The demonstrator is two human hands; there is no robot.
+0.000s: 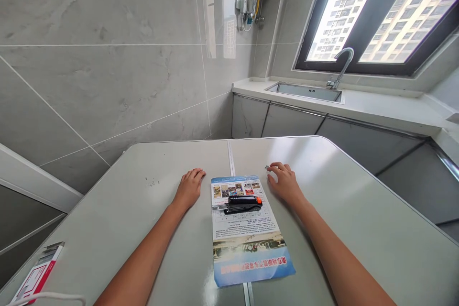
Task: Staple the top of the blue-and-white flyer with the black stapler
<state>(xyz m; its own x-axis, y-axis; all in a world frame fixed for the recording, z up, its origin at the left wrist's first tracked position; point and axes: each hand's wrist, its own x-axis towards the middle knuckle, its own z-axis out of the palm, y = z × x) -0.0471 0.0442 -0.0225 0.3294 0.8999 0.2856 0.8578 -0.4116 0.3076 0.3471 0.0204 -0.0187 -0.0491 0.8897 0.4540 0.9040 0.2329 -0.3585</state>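
My left hand lies on the table left of the leaflet, holding nothing, its fingers resting on the surface. On the other side, my right hand has a small silvery strip of staples at its fingertips, just above the tabletop. Between my hands lies a printed leaflet with photos at its far end and a blue band at its near end. Across it rests a black stapler with an orange-red end pointing right. A metal part of the stapler sticks out to the left.
The pale folding table has a seam down its middle. A red-and-white package and a white cable are at the near left edge. Beyond the table are a tiled wall, a counter with a sink, and a window.
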